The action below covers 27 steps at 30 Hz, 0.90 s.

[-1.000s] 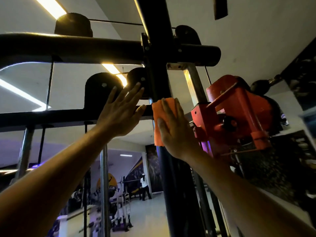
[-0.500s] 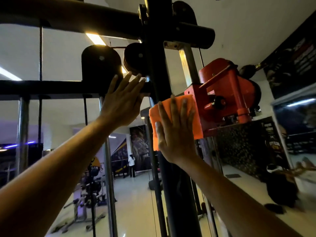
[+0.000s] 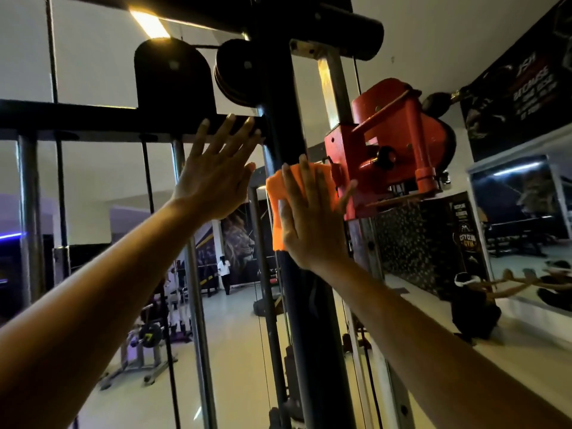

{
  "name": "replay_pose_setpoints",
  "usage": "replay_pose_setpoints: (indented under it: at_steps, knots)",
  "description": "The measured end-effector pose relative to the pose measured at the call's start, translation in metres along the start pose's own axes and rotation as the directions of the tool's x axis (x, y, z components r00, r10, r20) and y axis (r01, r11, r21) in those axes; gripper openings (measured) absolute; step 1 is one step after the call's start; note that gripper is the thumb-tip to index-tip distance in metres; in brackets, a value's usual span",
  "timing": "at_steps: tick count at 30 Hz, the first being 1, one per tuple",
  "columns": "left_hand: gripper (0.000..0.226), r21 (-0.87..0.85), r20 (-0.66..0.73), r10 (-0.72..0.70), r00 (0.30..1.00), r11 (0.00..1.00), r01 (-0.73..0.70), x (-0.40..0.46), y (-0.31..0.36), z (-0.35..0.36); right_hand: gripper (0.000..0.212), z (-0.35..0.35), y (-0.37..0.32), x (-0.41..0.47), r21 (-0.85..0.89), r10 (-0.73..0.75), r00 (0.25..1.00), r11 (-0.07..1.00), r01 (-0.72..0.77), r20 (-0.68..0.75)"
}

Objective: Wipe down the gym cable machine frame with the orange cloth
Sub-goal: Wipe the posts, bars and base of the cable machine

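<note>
Gym floor behind. Right hand (image 3: 312,218), fingers straight and spread, presses orange cloth (image 3: 275,205) onto vertical black post (image 3: 312,320); left hand (image 3: 216,171), fingers splayed, touches horizontal crossbar (image 3: 93,119).

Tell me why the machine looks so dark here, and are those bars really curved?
Head view: the ceiling light and pale ceiling backlight the black upright post, leaving it nearly a silhouette; the orange cloth under the right hand stays bright. The wide-angle lens bows lines near the edges.

Both forearms are bare to the frame edge; the left hand (image 3: 213,178) and right hand (image 3: 312,224) wear no gloves.
</note>
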<state>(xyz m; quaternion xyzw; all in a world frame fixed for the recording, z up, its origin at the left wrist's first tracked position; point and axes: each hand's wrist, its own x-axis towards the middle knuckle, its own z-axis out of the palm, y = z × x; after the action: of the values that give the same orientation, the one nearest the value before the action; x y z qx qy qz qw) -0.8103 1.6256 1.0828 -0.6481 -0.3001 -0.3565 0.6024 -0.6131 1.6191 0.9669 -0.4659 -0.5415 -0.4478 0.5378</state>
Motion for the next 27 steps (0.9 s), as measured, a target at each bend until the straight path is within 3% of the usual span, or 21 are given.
replay_pose_setpoints:
  at_steps: [4,6,10,17,19,23,27]
  knots:
    - [0.066,-0.003,-0.001,0.005,1.000,1.000,-0.005,-0.003,0.002,0.000,0.064,-0.002,0.000,0.040,0.084,-0.029,0.999,0.996,0.030,-0.017]
    - [0.067,-0.002,0.005,0.002,1.000,1.000,-0.002,-0.006,0.003,0.002,0.063,0.000,-0.003,0.021,0.139,-0.010,0.998,0.990,0.018,-0.056]
    - [0.070,0.000,0.012,0.008,1.000,1.000,-0.008,-0.011,0.007,0.005,0.064,0.001,-0.004,-0.046,0.224,0.021,1.000,0.974,-0.022,0.007]
    - [0.071,-0.074,0.041,-0.010,0.999,0.997,0.013,-0.013,0.011,0.005,0.062,0.001,0.002,0.006,0.201,-0.004,1.000,0.980,-0.001,0.025]
    - [0.070,-0.186,0.055,-0.040,0.998,0.981,0.050,-0.015,0.018,0.006,0.062,0.001,0.000,-0.011,0.222,0.012,1.000,0.975,-0.014,0.011]
    - [0.064,-0.488,0.092,-0.072,0.993,0.866,0.108,-0.026,0.045,0.005,0.063,-0.005,-0.005,-0.089,0.259,0.048,0.995,0.963,-0.068,0.084]
    - [0.058,-0.786,0.212,-0.202,0.956,0.547,0.290,-0.029,0.064,0.001,0.064,-0.010,-0.002,-0.069,0.270,0.033,0.993,0.961,-0.062,0.110]
